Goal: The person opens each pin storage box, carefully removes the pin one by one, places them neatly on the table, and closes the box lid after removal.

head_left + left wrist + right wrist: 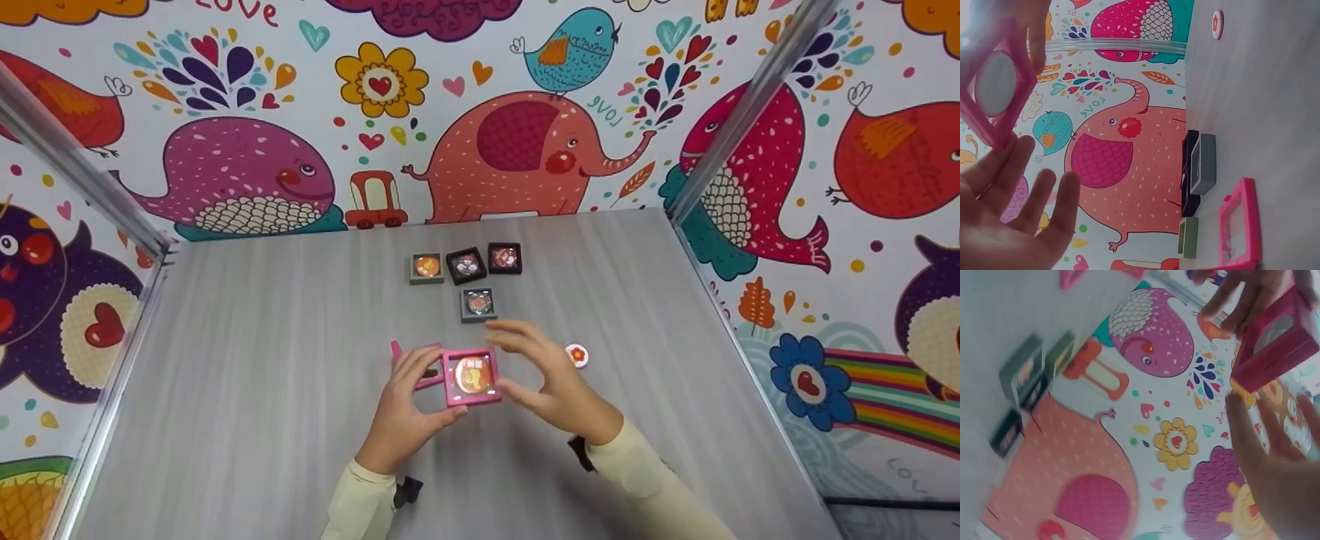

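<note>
My left hand (pixel 405 420) grips a small pink square display frame (pixel 448 390) by its left side, raised above the table. A round orange-and-white badge (pixel 472 373) sits behind the frame's clear window; its plain pale back shows in the left wrist view. My right hand (pixel 551 379) is at the frame's right side, fingers spread and bent, thumb close to the edge; whether it touches is unclear. Partly behind my left hand, another pink frame piece (pixel 1251 219) is on the table. A white round badge with a red flower (pixel 577 355) lies right of my right hand.
Farther back on the grey table (pixel 285 337) are a greenish frame (pixel 427 268), two black frames (pixel 466 265) and a grey frame (pixel 478 305), each with a round badge inside. Printed cartoon walls (pixel 510 165) with metal edge strips enclose the table's back and sides.
</note>
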`<state>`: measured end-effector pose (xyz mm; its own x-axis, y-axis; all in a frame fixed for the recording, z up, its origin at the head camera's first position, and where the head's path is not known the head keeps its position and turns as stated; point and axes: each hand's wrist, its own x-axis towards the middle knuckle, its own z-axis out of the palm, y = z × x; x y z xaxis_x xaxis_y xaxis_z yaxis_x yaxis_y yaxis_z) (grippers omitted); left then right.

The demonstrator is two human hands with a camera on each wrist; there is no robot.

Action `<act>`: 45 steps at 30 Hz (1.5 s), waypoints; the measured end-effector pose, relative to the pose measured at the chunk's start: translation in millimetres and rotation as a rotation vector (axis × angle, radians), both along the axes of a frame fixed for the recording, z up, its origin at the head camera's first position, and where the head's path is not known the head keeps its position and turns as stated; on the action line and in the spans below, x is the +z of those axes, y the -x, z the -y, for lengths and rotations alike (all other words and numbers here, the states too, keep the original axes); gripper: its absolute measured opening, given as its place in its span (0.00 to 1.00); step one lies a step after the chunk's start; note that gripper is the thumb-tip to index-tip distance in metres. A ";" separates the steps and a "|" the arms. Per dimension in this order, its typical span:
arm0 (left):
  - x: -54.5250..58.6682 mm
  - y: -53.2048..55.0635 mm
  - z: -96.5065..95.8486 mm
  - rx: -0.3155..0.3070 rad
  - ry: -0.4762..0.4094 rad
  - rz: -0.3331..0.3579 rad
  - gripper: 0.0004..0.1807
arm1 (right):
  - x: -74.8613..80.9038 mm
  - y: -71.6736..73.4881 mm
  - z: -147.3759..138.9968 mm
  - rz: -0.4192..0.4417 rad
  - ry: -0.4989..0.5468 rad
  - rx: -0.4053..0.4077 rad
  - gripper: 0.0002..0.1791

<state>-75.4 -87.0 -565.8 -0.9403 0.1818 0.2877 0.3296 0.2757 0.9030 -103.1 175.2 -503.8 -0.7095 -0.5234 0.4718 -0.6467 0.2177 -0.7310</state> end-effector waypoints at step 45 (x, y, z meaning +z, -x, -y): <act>11.2 -9.3 -24.6 -0.027 0.087 -0.140 0.42 | -71.9 -41.3 48.7 1.312 1.196 0.363 0.39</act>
<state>-66.1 -62.4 -554.6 -0.8866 0.2368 0.3974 0.4588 0.3404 0.8207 -61.8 126.5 -575.7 -0.8306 -0.5554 -0.0420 0.5255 -0.7565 -0.3892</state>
